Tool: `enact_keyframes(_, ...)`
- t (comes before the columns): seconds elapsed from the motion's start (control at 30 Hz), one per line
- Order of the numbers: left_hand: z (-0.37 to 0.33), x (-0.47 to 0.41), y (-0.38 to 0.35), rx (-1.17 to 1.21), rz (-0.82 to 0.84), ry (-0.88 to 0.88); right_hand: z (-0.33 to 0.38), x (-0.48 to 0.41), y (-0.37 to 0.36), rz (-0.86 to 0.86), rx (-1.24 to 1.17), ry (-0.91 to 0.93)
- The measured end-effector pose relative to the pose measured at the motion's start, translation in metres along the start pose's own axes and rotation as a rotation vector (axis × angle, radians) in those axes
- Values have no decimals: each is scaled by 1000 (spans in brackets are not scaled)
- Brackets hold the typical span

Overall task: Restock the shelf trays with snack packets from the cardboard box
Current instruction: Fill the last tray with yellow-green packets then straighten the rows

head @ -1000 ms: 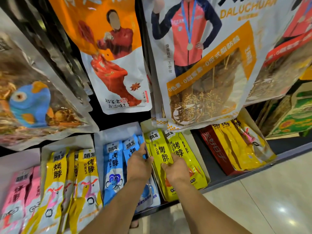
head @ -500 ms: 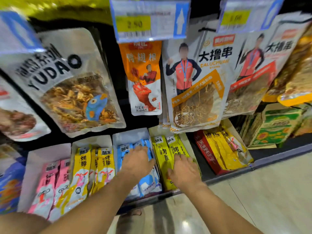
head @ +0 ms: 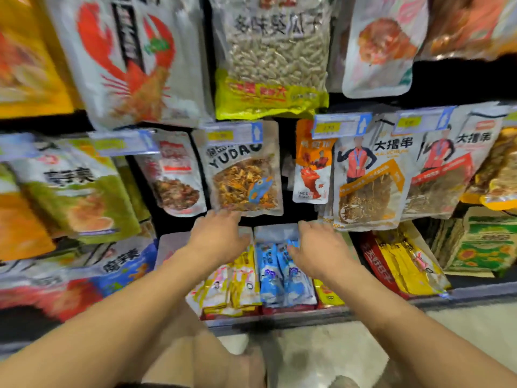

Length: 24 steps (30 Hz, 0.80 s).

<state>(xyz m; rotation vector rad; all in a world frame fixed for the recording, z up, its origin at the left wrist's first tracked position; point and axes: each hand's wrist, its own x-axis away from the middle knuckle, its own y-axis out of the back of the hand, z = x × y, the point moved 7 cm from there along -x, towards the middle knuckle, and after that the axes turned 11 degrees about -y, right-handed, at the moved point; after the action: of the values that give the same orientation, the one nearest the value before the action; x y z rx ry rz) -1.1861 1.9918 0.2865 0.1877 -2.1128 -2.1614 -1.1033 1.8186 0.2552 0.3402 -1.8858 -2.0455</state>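
Tidying the trays, I'd judge: left hand (head: 221, 236) splayed empty over the yellow packets (head: 246, 284), right hand (head: 319, 249) at its three o'clock, loose-fingered over the blue packets (head: 277, 278); next comes fetching more stock.

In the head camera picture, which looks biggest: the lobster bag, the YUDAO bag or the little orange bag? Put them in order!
1. Lobster bag, though it is cut off at the top and may hang nearer the camera.
2. YUDAO bag.
3. Orange bag, clearly the smallest.
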Motion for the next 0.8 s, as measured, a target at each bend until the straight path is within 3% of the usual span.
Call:
enact_keyframes(0.43,122,175,127,-123,-171,418,195,84,110,-151,-96,433)
enact_keyframes(0.8,221,299,100,-26,-142,694,348,148,89,-116,-49,674)
